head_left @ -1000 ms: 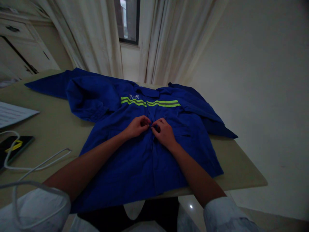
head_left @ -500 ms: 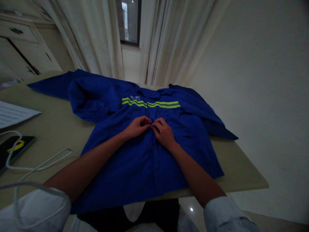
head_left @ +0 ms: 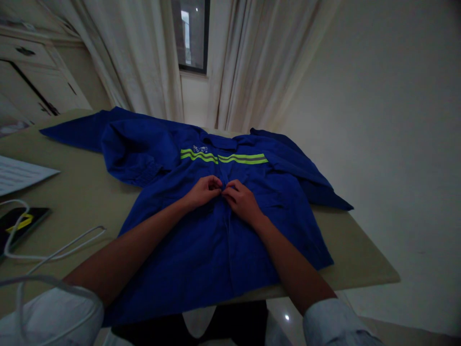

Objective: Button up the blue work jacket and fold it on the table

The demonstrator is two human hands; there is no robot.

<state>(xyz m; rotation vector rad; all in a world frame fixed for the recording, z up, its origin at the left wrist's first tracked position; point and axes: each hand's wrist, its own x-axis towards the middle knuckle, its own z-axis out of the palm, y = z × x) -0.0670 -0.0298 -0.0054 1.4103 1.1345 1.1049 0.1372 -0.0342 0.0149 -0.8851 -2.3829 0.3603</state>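
Where the bright blue cloth jacket (head_left: 201, 235) lies: spread front up on the pale olive-beige tabletop (head_left: 363, 257), its blue folded collar (head_left: 220, 142) at the far side and its hem at the near edge.

Left hand (head_left: 204, 191): on the chest, below the lime-yellow and grey striped band (head_left: 243, 158); its thumb and forefinger curl toward each other and look pinched on the cloth at the front opening.

Right hand (head_left: 240, 198): just beside the left, across the opening; its fingers are drawn together, seemingly clamped on the same bit of cloth. Whether a button or other fastener sits between the tips is too small and dark to tell.

Blue front placket (head_left: 229, 254): runs from the hands down to the hem, its two sides lying close together.

Step in hand: judging by the two pinches meeting, fine fingertip work at mid-front; whether it closes or opens the front cannot be told.

Next move: probably calls for one hand to steady the edge while the other works the cloth, without dragging the panels askew.

Left of the jacket: a white printed paper sheet (head_left: 21, 175), a flat black object with a yellow mark (head_left: 36, 216) and a thin white cable (head_left: 72, 247), all apart from the fingers.
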